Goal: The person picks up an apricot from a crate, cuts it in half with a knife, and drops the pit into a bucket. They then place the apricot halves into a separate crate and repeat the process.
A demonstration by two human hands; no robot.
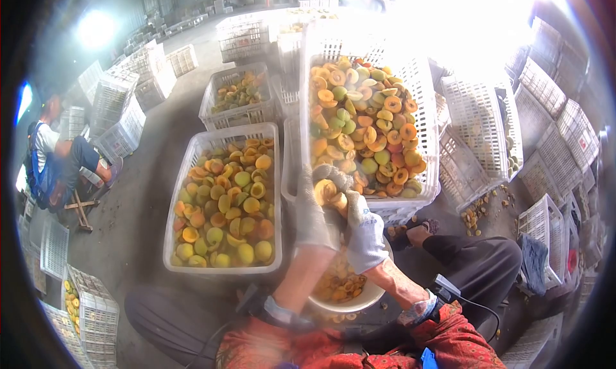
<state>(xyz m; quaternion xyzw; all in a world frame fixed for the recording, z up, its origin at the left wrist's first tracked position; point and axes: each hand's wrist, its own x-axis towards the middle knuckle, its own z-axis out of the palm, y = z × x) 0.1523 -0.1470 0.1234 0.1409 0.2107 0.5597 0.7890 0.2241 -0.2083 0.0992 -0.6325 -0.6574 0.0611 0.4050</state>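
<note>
My left hand (pixel 312 218), in a pale work glove, has its fingers wrapped round an apricot half (pixel 325 191), whose cut side faces up. Close against it, my right hand (pixel 366 235), gloved in white, is closed at a second apricot piece (pixel 341 203); its fingertips are partly hidden. Below both hands stands a white bowl (pixel 380 285) with apricot pits (pixel 343 285) in it. Just beyond the hands, a raised white crate (pixel 428 144) is heaped with halved apricots (pixel 369 128). A white crate (pixel 277 196) of mostly halved apricots stands to the left.
Behind the left crate is a smaller crate (pixel 204 109) of fruit. Stacked white crates (pixel 478 135) line the right side, with pits (pixel 481 212) scattered on the floor. At far left a person (pixel 54 151) sits near more crates (pixel 119 122). Strong light washes out the back.
</note>
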